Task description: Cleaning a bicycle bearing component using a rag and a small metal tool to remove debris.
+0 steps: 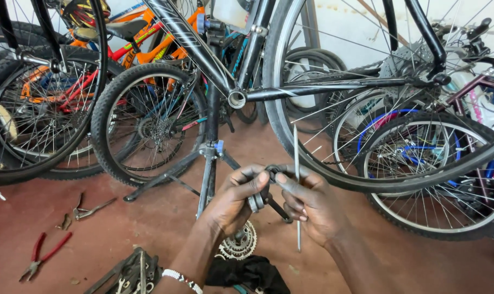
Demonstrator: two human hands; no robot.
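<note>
Head view: a small metal bike part [256,202], a short grey cylinder with a dark ring at its upper end, sits between the two hands, low in the middle of the picture and just under the open bottom bracket shell [236,99] of a dark bike frame [312,87]. The left hand [233,204] wraps around the part from the left, its thumb pressed onto the top of it and its fingers curled beneath. The right hand [312,209] meets it from the other side, thumb tip pinching the dark ring against the left thumb, while its curled fingers grip a thin metal rod [297,185] that stands nearly upright, sticking out above and below the fist. A white beaded bracelet [181,280] circles the left wrist.

The frame is clamped on a repair stand [210,152] whose folding legs spread over the red floor [122,228] right behind the hands. Below the left hand a toothed chainring [239,247] lies flat on the floor, partly hidden by the wrist, next to a black cloth [247,272]. Further left lie a heap of wrenches [130,272], red-handled pliers [43,256] and a few small loose tools [86,209]. The clamped bike's rear wheel [388,125] arcs over the right hand, and more bicycles, one of them orange [149,43], crowd the wall behind.
</note>
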